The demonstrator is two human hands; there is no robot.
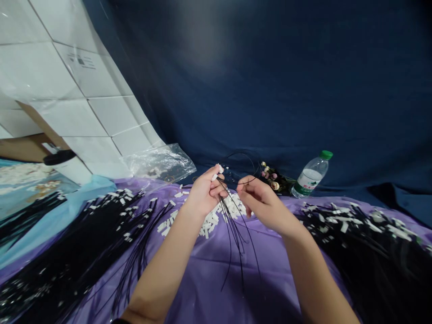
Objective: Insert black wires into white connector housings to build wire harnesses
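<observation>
My left hand is closed around a few thin black cords, whose loose ends hang down over the purple sheet. Small white tabs show at its thumb and fingertip. To the right, my right hand has its thumb and forefinger pinched on a thin black cord that loops up between the hands. Its exact end is too fine to make out. Below and behind both hands lies a scattered pile of small white tabs.
Large bundles of black cords with white-tabbed ends lie left and right. Behind stand a water bottle with a green cap, small flowers, a clear plastic bag and a dark blue curtain. White tiles cover the left wall.
</observation>
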